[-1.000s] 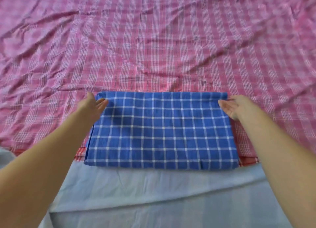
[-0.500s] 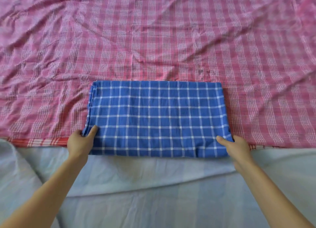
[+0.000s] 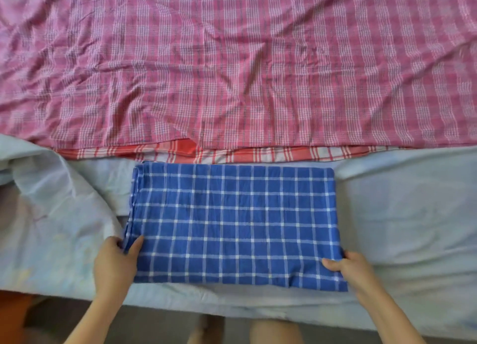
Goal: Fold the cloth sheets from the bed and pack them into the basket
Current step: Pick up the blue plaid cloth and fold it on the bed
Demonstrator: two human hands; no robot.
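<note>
A blue checked cloth (image 3: pixel 232 219), folded into a flat rectangle, lies on the pale bed sheet (image 3: pixel 400 209) near the bed's front edge. My left hand (image 3: pixel 114 263) grips its near left corner, thumb on top and fingers under the edge. My right hand (image 3: pixel 352 268) grips the near right corner the same way. Behind it a large pink checked sheet (image 3: pixel 232 72) is spread wrinkled over the bed, with a red and white checked cloth (image 3: pixel 185 151) peeking from under its front edge. No basket is in view.
The bed's front edge runs along the bottom, with grey floor (image 3: pixel 154 325) below it and my legs (image 3: pixel 273 330) showing there. An orange object (image 3: pixel 13 310) sits at the lower left corner. The pale sheet bunches up at the left (image 3: pixel 51 183).
My hands left the cloth's far corners, took its near corners, and dragged the folded blue cloth toward me, off the pink sheet onto the pale sheet.
</note>
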